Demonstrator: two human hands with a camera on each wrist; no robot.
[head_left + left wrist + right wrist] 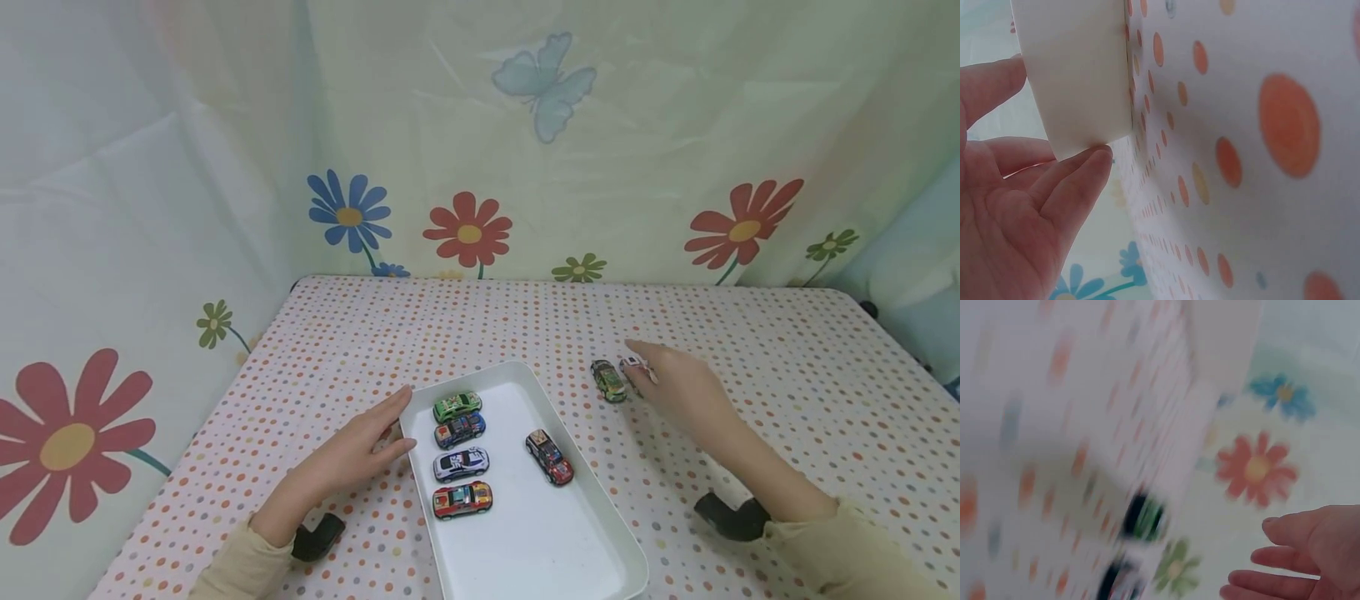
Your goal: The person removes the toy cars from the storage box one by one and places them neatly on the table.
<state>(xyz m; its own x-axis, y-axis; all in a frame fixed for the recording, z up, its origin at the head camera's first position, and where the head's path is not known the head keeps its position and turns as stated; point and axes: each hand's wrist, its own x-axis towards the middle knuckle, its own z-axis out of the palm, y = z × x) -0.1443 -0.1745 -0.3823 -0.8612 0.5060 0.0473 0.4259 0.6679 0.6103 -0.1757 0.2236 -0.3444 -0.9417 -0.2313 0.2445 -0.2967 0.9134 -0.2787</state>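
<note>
The white tray contains 5 toy cars. The left hand touches its wall, fingers relaxed; the right hand, loosely opened, is beside 2 other cars on the table.

The tray holds four cars left, one car right; two cars lie right of it.

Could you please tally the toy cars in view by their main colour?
Green toy cars: 2
White toy cars, one partly hidden by the hand: 2
Red toy cars: 2
Dark blue toy car: 1
Total: 7
</note>
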